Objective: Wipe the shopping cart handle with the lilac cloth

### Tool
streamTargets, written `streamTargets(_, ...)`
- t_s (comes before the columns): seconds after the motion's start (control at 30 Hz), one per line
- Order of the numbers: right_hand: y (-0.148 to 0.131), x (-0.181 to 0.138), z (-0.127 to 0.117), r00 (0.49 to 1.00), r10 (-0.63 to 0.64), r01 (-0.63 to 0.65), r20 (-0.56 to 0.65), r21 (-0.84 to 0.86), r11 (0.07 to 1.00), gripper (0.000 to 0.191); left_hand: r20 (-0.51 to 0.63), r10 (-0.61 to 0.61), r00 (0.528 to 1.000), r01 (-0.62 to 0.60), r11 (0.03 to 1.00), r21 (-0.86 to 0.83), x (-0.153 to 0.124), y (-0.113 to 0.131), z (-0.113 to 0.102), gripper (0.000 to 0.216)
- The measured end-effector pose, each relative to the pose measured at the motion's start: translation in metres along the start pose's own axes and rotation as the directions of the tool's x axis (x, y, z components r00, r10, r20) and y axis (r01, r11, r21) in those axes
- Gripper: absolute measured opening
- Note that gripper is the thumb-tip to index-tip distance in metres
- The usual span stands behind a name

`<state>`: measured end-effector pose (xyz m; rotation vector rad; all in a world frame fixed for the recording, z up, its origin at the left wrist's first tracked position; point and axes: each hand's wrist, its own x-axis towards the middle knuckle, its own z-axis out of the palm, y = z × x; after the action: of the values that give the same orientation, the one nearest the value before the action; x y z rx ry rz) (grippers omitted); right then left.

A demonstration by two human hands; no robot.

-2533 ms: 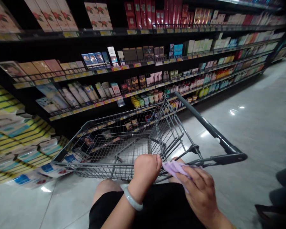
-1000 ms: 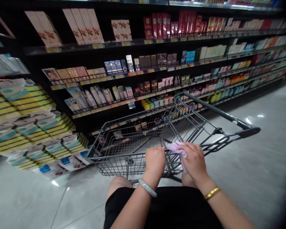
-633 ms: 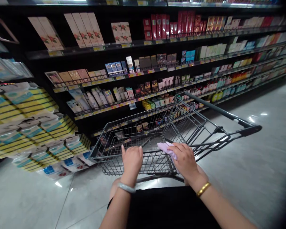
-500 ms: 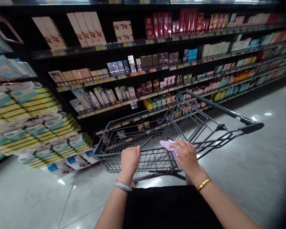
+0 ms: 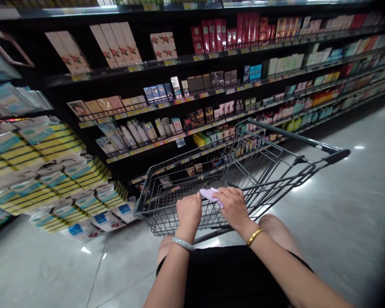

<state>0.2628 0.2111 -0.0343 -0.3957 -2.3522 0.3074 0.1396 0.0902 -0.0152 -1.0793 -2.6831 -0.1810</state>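
A grey wire shopping cart stands sideways in front of me, its handle bar up at the right. My left hand, with a pale bangle at the wrist, is closed around the cart's near top rim. Just right of it, my right hand, with a gold bangle, grips a crumpled lilac cloth against the same rim. The cloth's loose end reaches almost to my left thumb. The fingertips of both hands are partly hidden behind the rim. In the cart's basket I see only wire mesh and a dark bottom.
Behind the cart run long shelves of boxed and bottled goods with price tags. Yellow-striped packs are stacked at the left, close to the cart's end. Shiny grey floor stretches along the aisle at the right.
My right hand has slid left along the rim with the cloth, nearer to my left hand. The left hand sits slightly further right in view. My knees show more.
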Motion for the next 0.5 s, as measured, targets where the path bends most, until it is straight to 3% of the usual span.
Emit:
streamTargets(0.1, 0.023, -0.005, -0.008, 0.997, 0.013, -0.016, -0.076, -0.033, 0.999, 0.034, 0.018, 0.042, 0.999, -0.042, 0.999, -0.03, -0.003, -0.026, -0.009, 0.054)
streamTargets(0.2, 0.047, -0.006, -0.018, 0.992, 0.03, -0.035, -0.119, -0.037, 0.999, 0.03, -0.094, -0.072, 0.993, 0.074, 0.997, 0.017, -0.007, -0.06, -0.014, 0.05)
streamTargets(0.27, 0.056, -0.003, -0.019, 0.992, 0.039, -0.042, -0.118, -0.024, 0.999, 0.029, -0.021, -0.072, 0.997, 0.073, 0.996, 0.048, -0.009, -0.077, -0.014, 0.053)
streamTargets(0.4, 0.035, 0.007, -0.004, 0.981, 0.117, -0.122, -0.154, -0.023, 0.992, 0.03, -0.001, -0.095, 0.995, 0.095, 0.989, 0.111, -0.008, -0.079, -0.008, 0.058)
streamTargets(0.5, -0.001, 0.013, 0.014, 0.997, 0.032, -0.032, -0.069, 0.014, 0.999, 0.037, -0.032, -0.127, 0.991, 0.13, 0.982, 0.139, -0.005, -0.068, -0.004, 0.058)
